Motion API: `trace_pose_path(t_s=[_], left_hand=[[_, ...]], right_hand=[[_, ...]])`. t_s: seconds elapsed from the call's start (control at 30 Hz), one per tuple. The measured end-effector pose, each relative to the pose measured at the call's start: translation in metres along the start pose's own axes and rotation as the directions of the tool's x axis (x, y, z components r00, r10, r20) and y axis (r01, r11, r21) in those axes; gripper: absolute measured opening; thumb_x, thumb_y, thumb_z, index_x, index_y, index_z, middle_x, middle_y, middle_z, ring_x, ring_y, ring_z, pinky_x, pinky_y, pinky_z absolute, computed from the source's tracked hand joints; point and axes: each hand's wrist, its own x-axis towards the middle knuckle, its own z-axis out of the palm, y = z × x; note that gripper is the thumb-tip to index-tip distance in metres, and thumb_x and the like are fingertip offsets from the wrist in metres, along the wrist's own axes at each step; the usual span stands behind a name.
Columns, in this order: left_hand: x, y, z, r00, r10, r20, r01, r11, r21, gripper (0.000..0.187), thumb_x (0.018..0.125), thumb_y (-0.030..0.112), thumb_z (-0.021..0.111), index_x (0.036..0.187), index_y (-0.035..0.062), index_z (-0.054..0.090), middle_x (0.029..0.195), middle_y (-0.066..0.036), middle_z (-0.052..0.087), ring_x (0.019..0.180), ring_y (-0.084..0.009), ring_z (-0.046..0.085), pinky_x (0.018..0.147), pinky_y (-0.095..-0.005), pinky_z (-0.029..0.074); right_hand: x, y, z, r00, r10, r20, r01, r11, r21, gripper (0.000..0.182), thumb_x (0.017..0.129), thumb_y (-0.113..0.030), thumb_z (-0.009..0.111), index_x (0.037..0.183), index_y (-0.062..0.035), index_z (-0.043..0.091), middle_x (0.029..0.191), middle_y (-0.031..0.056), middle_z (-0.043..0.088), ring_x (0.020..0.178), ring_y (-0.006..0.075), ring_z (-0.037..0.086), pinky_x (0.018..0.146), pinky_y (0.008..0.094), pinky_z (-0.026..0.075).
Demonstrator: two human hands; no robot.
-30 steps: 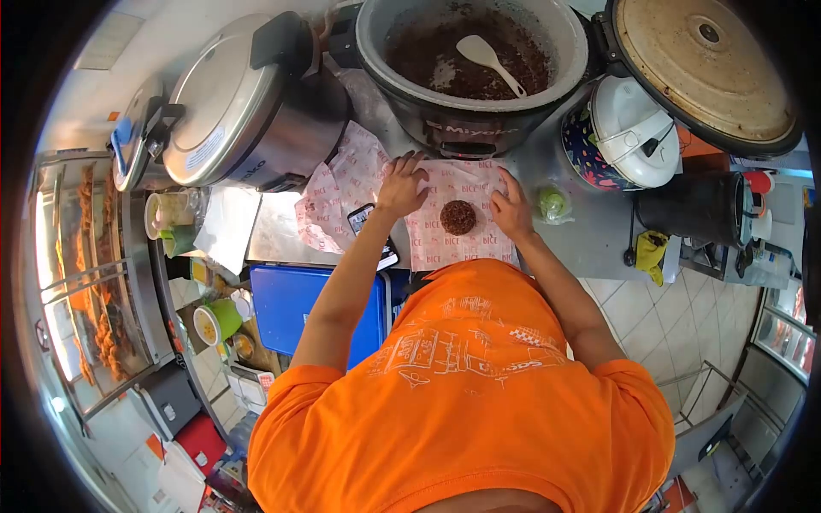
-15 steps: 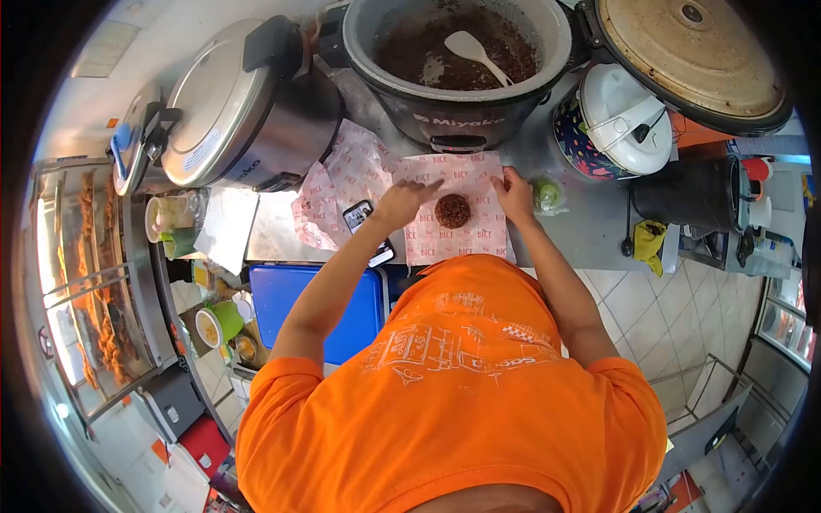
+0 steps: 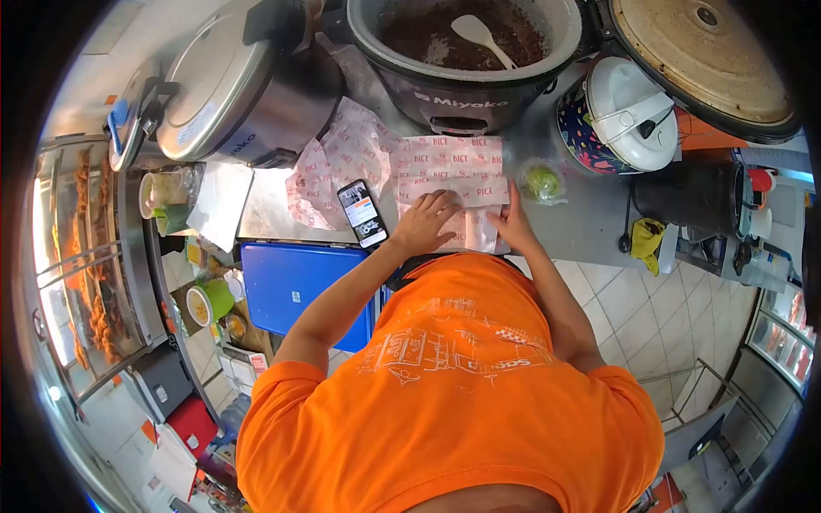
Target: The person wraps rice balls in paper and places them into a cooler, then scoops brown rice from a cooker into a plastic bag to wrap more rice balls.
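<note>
A sheet of pink printed wrapping paper (image 3: 449, 154) lies on the counter with its near part folded over. The dark rice mound is hidden under the fold. My left hand (image 3: 426, 226) rests on the folded paper at its left side, fingers spread. At the right edge of the paper is my right hand (image 3: 515, 224), its fingers stretched along the edge and its thumb apart, touching the paper. A phone (image 3: 363, 214) with its screen lit lies left of my left hand.
Behind the paper stands a large rice cooker (image 3: 466, 90) with a white rice paddle (image 3: 481, 38) on dark rice. More crumpled wrapping paper (image 3: 338, 162) lies left. A small bag with something green (image 3: 543, 182) sits right, before a patterned pot (image 3: 586, 128). A blue cooler lid (image 3: 299, 295) is below left.
The paper's near part has been folded away from me over the dark rice, covering it. My left hand has come down onto the paper, and my right hand has lowered slightly along the edge.
</note>
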Motion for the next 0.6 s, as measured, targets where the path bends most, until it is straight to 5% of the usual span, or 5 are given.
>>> trace_pose_path(t_s=[0.13,0.27,0.37,0.43,0.6], left_hand=[[0.003,0.025,-0.001,0.996,-0.082,-0.017,0.083,0.996,0.027,0.061,0.081,0.036,0.075,0.131,0.0074,0.055,0.147,-0.021,0.040,0.140,-0.0388,0.035,0.114,-0.0485,0.031],[0.005,0.019,0.023,0.995,-0.090,-0.053,0.102,0.947,0.306,0.043,0.079,0.029,0.073,0.114,0.0067,0.063,0.140,-0.022,0.048,0.134,-0.0373,0.042,0.113,-0.0486,0.033],[0.017,-0.005,0.025,0.989,-0.035,-0.147,0.063,0.979,0.192,0.034,0.080,0.024,0.070,0.108,0.0054,0.064,0.130,-0.019,0.057,0.123,-0.0333,0.052,0.106,-0.0470,0.040],[0.024,-0.012,0.005,0.996,-0.084,-0.015,0.082,0.994,-0.075,0.028,0.081,0.017,0.070,0.105,0.0053,0.064,0.119,-0.016,0.062,0.109,-0.0321,0.059,0.096,-0.0451,0.046],[0.026,-0.029,-0.002,0.954,-0.267,-0.138,0.198,0.903,-0.382,0.025,0.078,0.014,0.077,0.097,0.0034,0.064,0.105,-0.016,0.064,0.105,-0.0338,0.062,0.091,-0.0415,0.051]], right_hand=[[-0.017,-0.001,0.007,0.967,-0.255,-0.011,0.255,0.967,0.018,0.097,0.090,-0.009,0.065,0.161,-0.0164,-0.001,0.111,0.0185,0.066,0.096,0.0297,0.067,0.085,0.0381,0.056],[-0.026,-0.046,-0.005,0.981,0.186,0.060,-0.194,0.891,0.411,0.085,0.089,-0.012,0.070,0.158,-0.0167,0.023,0.088,0.0098,0.064,0.085,0.0190,0.065,0.070,0.0353,0.054],[-0.024,-0.079,0.001,0.853,-0.422,-0.309,0.355,0.901,-0.249,0.067,0.086,-0.017,0.074,0.147,-0.0137,0.045,0.090,0.0114,0.064,0.088,0.0237,0.066,0.073,0.0380,0.054],[-0.026,-0.104,0.003,0.447,-0.880,0.158,0.685,0.223,-0.694,0.053,0.085,-0.021,0.075,0.134,-0.0102,0.057,0.097,0.0138,0.066,0.094,0.0292,0.067,0.081,0.0392,0.053],[0.027,-0.039,0.011,0.775,-0.551,0.311,0.630,0.626,-0.460,0.041,0.084,-0.021,0.075,0.120,-0.0038,0.063,0.106,0.0144,0.068,0.097,0.0316,0.066,0.085,0.0388,0.052]])
